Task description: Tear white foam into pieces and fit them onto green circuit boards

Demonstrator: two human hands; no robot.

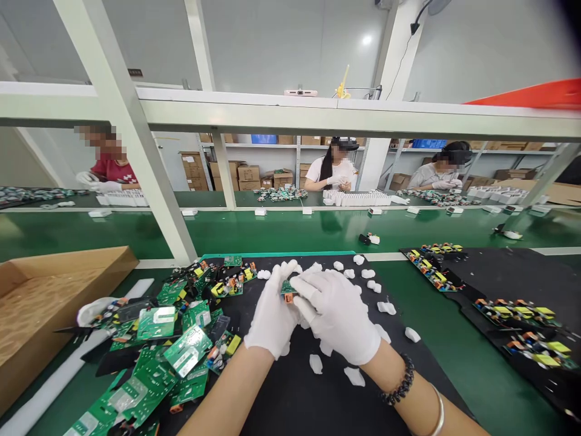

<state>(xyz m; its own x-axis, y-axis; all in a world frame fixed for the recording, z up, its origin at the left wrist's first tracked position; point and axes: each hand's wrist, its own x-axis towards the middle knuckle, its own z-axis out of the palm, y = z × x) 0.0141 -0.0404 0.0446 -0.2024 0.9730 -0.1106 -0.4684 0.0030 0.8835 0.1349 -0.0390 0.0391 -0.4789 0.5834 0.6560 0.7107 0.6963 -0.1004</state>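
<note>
Both hands wear white gloves and meet over a black mat (308, 387). Between them is a small green circuit board (287, 288) with an orange part at its lower edge. My left hand (275, 315) is wrapped round the board's left side. From the right, my right hand (338, 312) closes over it with fingertips on its top, hiding most of the board. Small white finger cots or crumpled white pieces (354, 376) lie scattered round the hands; I cannot tell which. A heap of green circuit boards (188, 351) with yellow and orange parts is left of my left forearm.
A cardboard box (68, 269) stands at far left, beside a white foam strip (49, 375). Rows of circuit boards (517, 312) rest on black sheets at right. Beyond a green conveyor (254, 233), several gloved co-workers sit. A white frame beam (318, 115) crosses overhead.
</note>
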